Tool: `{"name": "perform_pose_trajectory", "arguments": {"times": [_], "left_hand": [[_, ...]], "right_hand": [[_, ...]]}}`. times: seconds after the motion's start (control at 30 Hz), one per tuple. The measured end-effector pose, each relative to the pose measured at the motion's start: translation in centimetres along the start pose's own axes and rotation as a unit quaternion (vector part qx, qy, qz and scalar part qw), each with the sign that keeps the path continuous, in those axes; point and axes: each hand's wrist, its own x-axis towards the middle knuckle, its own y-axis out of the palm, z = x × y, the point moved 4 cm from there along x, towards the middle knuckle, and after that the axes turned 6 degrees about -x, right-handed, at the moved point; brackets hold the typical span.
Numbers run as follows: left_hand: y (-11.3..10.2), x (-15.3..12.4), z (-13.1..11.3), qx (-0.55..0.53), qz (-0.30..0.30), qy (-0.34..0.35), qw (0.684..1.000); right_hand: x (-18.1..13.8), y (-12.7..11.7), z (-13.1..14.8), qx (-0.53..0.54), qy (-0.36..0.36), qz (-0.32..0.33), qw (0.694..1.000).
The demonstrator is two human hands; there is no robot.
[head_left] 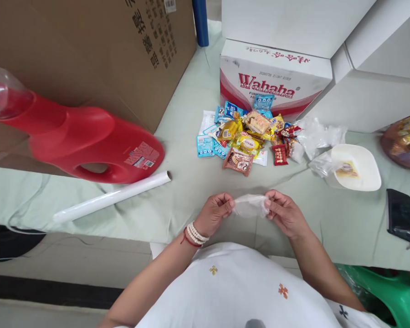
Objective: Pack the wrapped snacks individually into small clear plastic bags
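Observation:
Stretched between my two hands is a small clear plastic bag (250,206), held above the near part of the table. My left hand (216,212), with beads on its wrist, pinches the bag's left end between thumb and fingers. At the opposite end, my right hand (283,213) grips the gathered right edge the same way. Just beyond the hands lies a pile of wrapped snacks (248,143) in yellow, blue, red and brown packets. A brown cookie packet (238,161) is the closest of them to my left hand.
Behind the snacks stands a Wahaha carton (276,75). To the right are crumpled plastic bags (319,136), a white tub (369,171), a snack-filled container (405,141) and a black phone-like item (399,212). On the left lie a red detergent bottle (123,146) and a white roll (112,198), beside a large cardboard box (99,50).

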Motion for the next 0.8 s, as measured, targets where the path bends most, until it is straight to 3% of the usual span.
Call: {"name": "perform_pose_trajectory", "arguments": {"times": [0.1, 0.17, 0.27, 0.33, 0.5, 0.6, 0.7, 0.8], "left_hand": [[-0.1, 0.2, -0.3, 0.01, 0.012, 0.026, 1.0], [0.2, 0.1, -0.3, 0.011, 0.042, 0.026, 0.999], [0.6, -0.1, -0.2, 0.04, 0.074, 0.023, 0.996], [0.8, -0.4, -0.6, 0.086, 0.071, 0.05, 0.993], [2.1, -1.6, -1.8, 0.213, 0.094, 0.162, 0.959], [2.5, -1.9, -1.2, 0.224, 0.119, 0.159, 0.954], [1.6, -1.5, -0.2, 0.184, 0.035, 0.117, 0.975], [0.7, -0.6, 0.0, 0.188, -0.056, 0.1, 0.975]], "right_hand": [[-0.1, -1.1, 0.0, -0.009, 0.031, -0.007, 0.999], [0.1, -1.7, -0.2, -0.039, 0.027, -0.047, 0.998], [-0.2, -2.8, 0.1, -0.146, -0.071, -0.196, 0.967], [-0.9, -2.7, 0.5, -0.217, -0.123, -0.239, 0.938], [-0.8, 0.3, -0.1, -0.315, -0.112, -0.119, 0.935], [0.5, 1.6, -0.7, -0.289, -0.112, -0.079, 0.948], [1.3, 2.6, -1.3, -0.222, -0.094, -0.026, 0.97], [1.1, 3.1, -1.2, -0.217, -0.092, 0.008, 0.972]]}}
